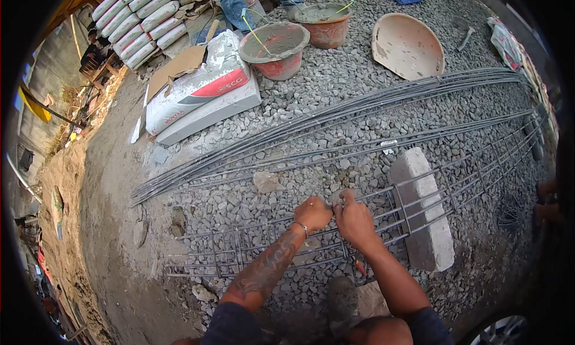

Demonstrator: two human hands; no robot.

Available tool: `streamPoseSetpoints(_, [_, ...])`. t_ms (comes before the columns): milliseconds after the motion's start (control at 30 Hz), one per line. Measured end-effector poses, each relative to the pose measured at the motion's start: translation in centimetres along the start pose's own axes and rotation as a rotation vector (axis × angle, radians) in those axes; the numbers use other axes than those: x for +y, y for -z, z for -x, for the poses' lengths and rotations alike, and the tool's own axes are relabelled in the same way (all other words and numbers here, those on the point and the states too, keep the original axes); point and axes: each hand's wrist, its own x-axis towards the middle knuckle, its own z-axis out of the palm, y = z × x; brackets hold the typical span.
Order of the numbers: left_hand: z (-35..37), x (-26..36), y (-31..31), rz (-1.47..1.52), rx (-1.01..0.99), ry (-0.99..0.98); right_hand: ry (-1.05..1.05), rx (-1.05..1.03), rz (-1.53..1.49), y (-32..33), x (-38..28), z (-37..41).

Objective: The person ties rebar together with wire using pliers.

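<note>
Both hands meet at the upper bars of a long rebar cage (pixel 269 247) lying over gravel. My left hand (pixel 313 214), below a bracelet and a tattooed forearm, has its fingers curled at the top bar. Close beside it on the right, my right hand (pixel 354 220) is bent over the same bar, thumb and fingers drawn together. Whatever lies between the fingertips is too small to make out. A concrete block (pixel 422 210) supports the cage to the right. An orange-handled tool (pixel 360 267) lies under the lower bars near my right forearm.
Loose rebar rods (pixel 287 129) stretch across the gravel beyond the cage. Farther off are a cement bag (pixel 200 93), two mortar buckets (pixel 281 66) and a pale basin (pixel 407 45). A person's legs (pixel 236 6) stand behind the buckets. A bundle of wire (pixel 510 213) lies at the right.
</note>
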Motion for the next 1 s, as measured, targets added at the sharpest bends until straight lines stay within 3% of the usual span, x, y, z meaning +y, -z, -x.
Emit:
streamPoseSetpoints(33, [-0.8,-0.5,-0.1,0.002,0.009,-0.008,-0.043,-0.049,0.020,0.3,-0.4,-0.3])
streamPoseSetpoints(100, [-2.4,-2.1,-0.8,0.366,-0.092,-0.018,-0.034,-0.042,0.033,0.1,-0.4,-0.6])
streamPoseSetpoints(133, [-3.0,-2.6,-1.2,0.369,-0.082,-0.024,-0.034,-0.048,0.042,-0.2,-0.3,-0.7])
streamPoseSetpoints(200, [-3.1,-3.2,-1.6,0.664,-0.108,-0.035,-0.049,-0.047,0.053,-0.5,-0.2,-0.8])
streamPoseSetpoints(233, [-3.3,-3.3,-2.2,0.513,0.009,-0.073,-0.062,-0.036,0.030,-0.4,-0.2,-0.8])
streamPoseSetpoints(467, [-2.0,-2.3,-2.1,0.581,0.086,-0.054,-0.055,-0.031,-0.171,-1.5,1.5,-1.3])
streamPoseSetpoints(567, [-1.9,-2.1,-2.3,0.539,0.122,-0.020,-0.045,-0.044,-0.190,-1.2,1.4,-1.0])
streamPoseSetpoints(633, [-2.0,-2.5,-2.7,0.428,0.272,-0.128,0.008,-0.039,-0.193,0.1,1.3,-0.4])
streamPoseSetpoints(767, [-0.7,-1.0,-2.1,0.346,0.307,-0.035,0.097,0.015,-0.064,1.1,1.4,1.1])
streamPoseSetpoints(967, [0.5,-0.4,-2.6,0.397,0.459,-0.051,0.019,0.003,-0.163,0.2,0.8,0.3])
streamPoseSetpoints(1000, [0.6,-0.4,-2.7,0.384,0.526,-0.124,0.008,-0.001,-0.160,0.1,0.9,-0.1])
